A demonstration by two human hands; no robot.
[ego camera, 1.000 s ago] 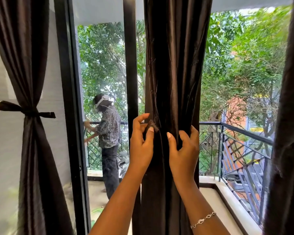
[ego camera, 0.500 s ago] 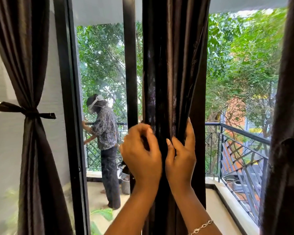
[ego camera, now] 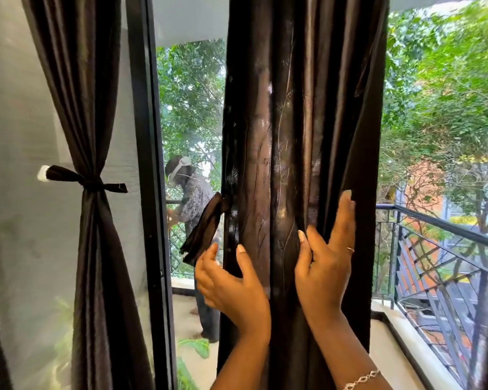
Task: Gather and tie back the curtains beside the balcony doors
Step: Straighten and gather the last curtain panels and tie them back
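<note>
At far left a tied curtain (ego camera: 90,235) hangs cinched. Right of the door frame (ego camera: 150,164), a loose tie strap (ego camera: 204,229) dangles just above the left hand (ego camera: 231,291), which is spread wide, cupping the centre curtain's (ego camera: 293,122) left edge. The right hand (ego camera: 326,266) presses straight fingers into its right folds, near the balcony railing (ego camera: 434,229).
</note>
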